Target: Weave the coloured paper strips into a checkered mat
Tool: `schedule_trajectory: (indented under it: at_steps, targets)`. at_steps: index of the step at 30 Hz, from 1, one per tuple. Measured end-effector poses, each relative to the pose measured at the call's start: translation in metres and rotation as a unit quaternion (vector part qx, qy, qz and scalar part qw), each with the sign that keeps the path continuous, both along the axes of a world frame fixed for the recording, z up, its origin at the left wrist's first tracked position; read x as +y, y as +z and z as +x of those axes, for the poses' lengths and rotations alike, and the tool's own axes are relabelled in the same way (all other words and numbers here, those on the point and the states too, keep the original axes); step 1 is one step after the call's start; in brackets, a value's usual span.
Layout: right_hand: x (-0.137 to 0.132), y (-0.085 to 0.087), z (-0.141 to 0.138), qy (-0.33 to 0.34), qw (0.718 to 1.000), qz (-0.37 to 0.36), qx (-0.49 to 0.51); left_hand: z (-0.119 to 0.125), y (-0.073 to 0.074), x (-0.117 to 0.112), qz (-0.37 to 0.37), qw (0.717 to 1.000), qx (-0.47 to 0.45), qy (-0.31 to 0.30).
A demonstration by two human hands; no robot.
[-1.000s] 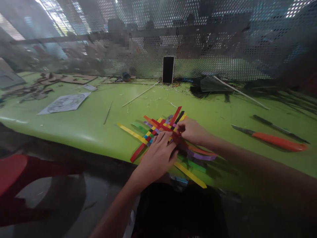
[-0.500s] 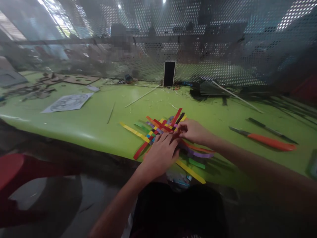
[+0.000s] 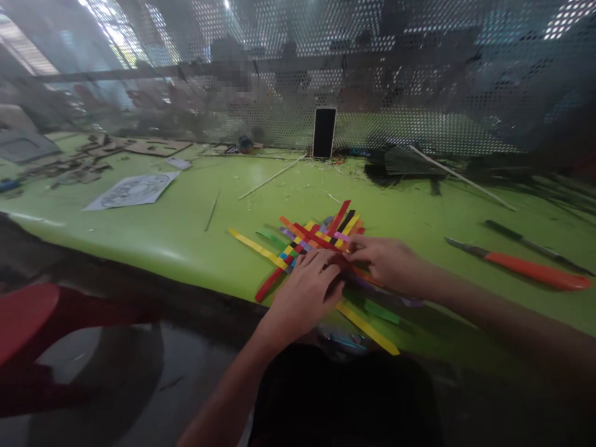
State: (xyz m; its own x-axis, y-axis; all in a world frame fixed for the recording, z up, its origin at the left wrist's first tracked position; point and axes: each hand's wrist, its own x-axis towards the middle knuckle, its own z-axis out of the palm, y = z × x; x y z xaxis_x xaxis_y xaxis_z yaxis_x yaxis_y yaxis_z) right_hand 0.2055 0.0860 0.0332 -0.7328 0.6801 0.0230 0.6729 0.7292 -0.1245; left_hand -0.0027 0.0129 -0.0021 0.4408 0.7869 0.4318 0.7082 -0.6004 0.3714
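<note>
A partly woven mat of coloured paper strips (image 3: 302,239) lies near the table's front edge, its loose ends fanning out on all sides. My left hand (image 3: 310,279) rests over its near side, fingers bent and pressing on the weave. At the mat's right side my right hand (image 3: 386,261) is closed in a pinch on a strip, which looks red, though the fingertips partly hide it. A pink strip end (image 3: 342,236) shows beside those fingers. A yellow strip (image 3: 367,326) and a green strip (image 3: 382,311) stick out below the hands.
On the green table (image 3: 200,248), an orange-handled knife (image 3: 535,270) and a dark knife (image 3: 535,245) lie at right. A phone (image 3: 324,133) stands upright at the back. A printed sheet (image 3: 130,190) and cardboard scraps lie left. A red stool (image 3: 32,323) stands lower left.
My right hand has shifted slightly right and down along the mat's edge, and more of the pink strip shows. My left hand stays on the weave. The view has turned a little.
</note>
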Motion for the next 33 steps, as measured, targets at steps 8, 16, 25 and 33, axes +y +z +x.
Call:
schedule_trajectory:
  at_steps: [8, 16, 25, 33]
  targets:
    - [0.003, -0.012, 0.017, 0.026, 0.989, 0.01, 0.148, -0.042, 0.026, 0.013, 0.122, 0.989, 0.016, 0.077]
    - [-0.007, -0.009, 0.012, 0.005, 0.967, -0.056, 0.247, -0.053, -0.001, 0.031, 0.035, 0.988, 0.09, 0.125]
    - [0.018, -0.016, 0.048, 0.079, 0.967, -0.137, 0.202, -0.052, 0.002, 0.029, 0.03, 0.991, 0.062, 0.115]
    - [0.012, 0.014, 0.073, 0.144, 0.985, -0.088, 0.03, -0.055, 0.004, 0.029, 0.017, 0.994, 0.058, 0.095]
